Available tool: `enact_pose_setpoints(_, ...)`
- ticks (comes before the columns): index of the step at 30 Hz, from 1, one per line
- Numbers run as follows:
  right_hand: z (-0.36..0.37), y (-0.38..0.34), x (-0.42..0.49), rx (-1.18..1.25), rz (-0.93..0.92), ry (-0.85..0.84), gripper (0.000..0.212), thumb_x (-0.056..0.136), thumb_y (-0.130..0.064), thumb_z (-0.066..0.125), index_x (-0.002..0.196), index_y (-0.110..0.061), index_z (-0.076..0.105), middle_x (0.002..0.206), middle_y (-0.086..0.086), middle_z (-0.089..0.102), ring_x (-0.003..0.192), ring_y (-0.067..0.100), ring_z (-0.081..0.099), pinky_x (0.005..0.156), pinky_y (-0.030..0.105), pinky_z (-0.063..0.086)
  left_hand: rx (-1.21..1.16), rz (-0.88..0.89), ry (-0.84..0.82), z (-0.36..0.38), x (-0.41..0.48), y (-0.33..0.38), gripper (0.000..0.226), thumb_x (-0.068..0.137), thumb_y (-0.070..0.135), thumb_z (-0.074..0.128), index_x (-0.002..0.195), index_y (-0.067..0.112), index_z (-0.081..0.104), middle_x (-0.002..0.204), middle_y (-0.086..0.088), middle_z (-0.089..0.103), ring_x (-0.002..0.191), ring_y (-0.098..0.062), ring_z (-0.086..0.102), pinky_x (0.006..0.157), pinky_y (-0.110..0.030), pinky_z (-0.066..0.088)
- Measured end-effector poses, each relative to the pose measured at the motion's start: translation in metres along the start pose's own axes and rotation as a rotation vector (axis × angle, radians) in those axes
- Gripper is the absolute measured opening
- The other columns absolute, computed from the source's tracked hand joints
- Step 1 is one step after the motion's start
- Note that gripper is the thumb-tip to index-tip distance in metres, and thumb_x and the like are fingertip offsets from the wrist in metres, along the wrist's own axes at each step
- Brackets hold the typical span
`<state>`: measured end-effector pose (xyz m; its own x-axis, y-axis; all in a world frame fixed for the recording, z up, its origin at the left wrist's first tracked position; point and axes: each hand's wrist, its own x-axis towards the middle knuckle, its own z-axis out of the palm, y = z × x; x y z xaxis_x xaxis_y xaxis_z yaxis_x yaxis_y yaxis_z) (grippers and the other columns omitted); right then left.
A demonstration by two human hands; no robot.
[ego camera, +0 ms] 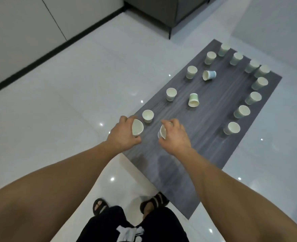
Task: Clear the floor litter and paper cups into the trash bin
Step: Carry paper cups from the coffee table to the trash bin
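"Paper cups (171, 94), then. Where are they?"

"On a dark grey mat (214, 140) with a wood-grain streak, laid on the glossy white floor tiles (74, 102). Most stand upright along its two long edges. A blue-banded cup (209, 75) and a green-banded cup (193, 100) lie tipped over in the middle. I can't see a trash bin from here."

"And your hands?"

"Both full. My left hand (125, 135) has fingers and thumb curled round one cup (137, 127), its mouth turned to the right. My right hand (174, 137) grips a second cup (162, 132), its mouth facing left."

"How will they handle?"

"Light, I'd say: thin-walled, tapered, with a rolled rim, and they look empty. Squeeze hard and the wall should buckle, so I'd hold each one loosely round the side, just below the rim. The taper suggests they'd nest into a stack, which would save trips."
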<state>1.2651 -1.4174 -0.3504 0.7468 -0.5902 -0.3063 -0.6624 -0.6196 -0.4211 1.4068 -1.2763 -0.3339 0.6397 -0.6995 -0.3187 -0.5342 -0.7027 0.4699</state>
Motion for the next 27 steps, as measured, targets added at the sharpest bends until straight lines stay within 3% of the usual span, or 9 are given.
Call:
enact_pose_setpoints(5, 0.003, -0.116, -0.006, -0.08, -0.158, 0.019, 0.061, 0.084, -0.029, 0.061, 0.141, -0.026, 0.037, 0.137, 0.007, 0.036, 0.12, 0.033, 0.041, 0.096, 0.043, 0.044, -0.053, -0.071, 0.177, -0.073, -0.049, -0.089, 0.083, 0.073, 0.039, 0.071, 0.144, 0.025, 0.029, 0.135, -0.005, 0.036, 0.108, -0.03, 0.054, 0.079, -0.029, 0.04)
enact_pose_setpoints(9, 0.019, -0.226, -0.013, -0.15, -0.32, 0.017, 0.066, 0.083, -0.031, 0.06, 0.144, -0.026, 0.034, 0.136, 0.007, 0.038, 0.117, 0.032, 0.044, 0.094, 0.043, 0.045, -0.108, -0.162, 0.289, -0.133, -0.098, -0.178, 0.082, 0.075, 0.039, 0.069, 0.144, 0.023, 0.029, 0.138, -0.003, 0.033, 0.11, -0.031, 0.053, 0.085, -0.034, 0.045)
enact_pose_setpoints(17, 0.086, -0.42, -0.014, -0.28, -0.619, -0.025, 0.068, 0.082, -0.039, 0.059, 0.143, -0.031, 0.033, 0.137, 0.001, 0.039, 0.116, 0.026, 0.046, 0.083, 0.034, 0.045, -0.216, -0.396, 0.513, -0.222, -0.188, -0.348, 0.079, 0.077, 0.036, 0.067, 0.145, 0.023, 0.029, 0.138, -0.001, 0.031, 0.108, -0.028, 0.053, 0.08, -0.033, 0.048)
enact_pose_setpoints(22, 0.124, -0.509, 0.002, -0.326, -0.773, -0.101, 0.069, 0.08, -0.039, 0.059, 0.144, -0.031, 0.033, 0.137, -0.001, 0.039, 0.116, 0.025, 0.047, 0.078, 0.032, 0.043, -0.242, -0.502, 0.575, -0.257, -0.203, -0.413, 0.08, 0.077, 0.036, 0.068, 0.145, 0.023, 0.028, 0.137, 0.0, 0.032, 0.107, -0.028, 0.053, 0.082, -0.035, 0.05)
enact_pose_setpoints(27, 0.161, -0.599, 0.044, -0.329, -0.909, -0.148, 0.07, 0.081, -0.039, 0.06, 0.144, -0.03, 0.033, 0.136, 0.0, 0.039, 0.116, 0.025, 0.047, 0.083, 0.035, 0.048, -0.25, -0.594, 0.646, -0.299, -0.193, -0.47, 0.081, 0.077, 0.037, 0.068, 0.145, 0.024, 0.027, 0.136, 0.0, 0.032, 0.109, -0.027, 0.052, 0.089, -0.037, 0.049)
